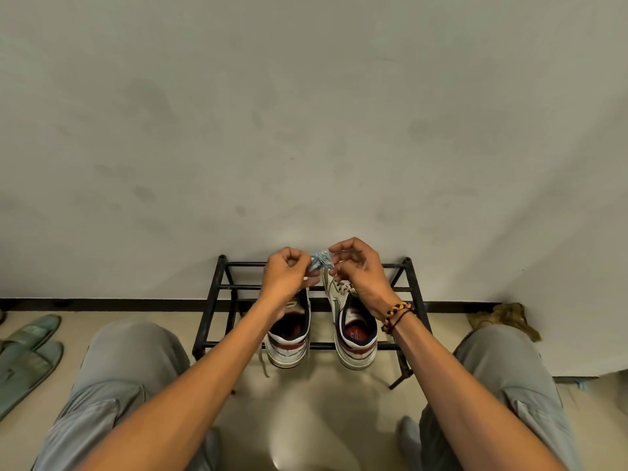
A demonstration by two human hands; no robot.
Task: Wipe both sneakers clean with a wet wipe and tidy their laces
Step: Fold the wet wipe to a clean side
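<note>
Both hands [289, 270] [356, 266] pinch wipe [321, 260] between them

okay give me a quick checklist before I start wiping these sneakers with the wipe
1. Wipe in hand: ok, pinched between left hand and right hand.
2. Wipe unfolded: not ok, bunched up.
3. Both sneakers within reach: ok, left sneaker and right sneaker sit on the rack.
4. Laces tidy: not ok, one lace hangs off the left sneaker.
5. Wipe wet enough: cannot tell.
</note>
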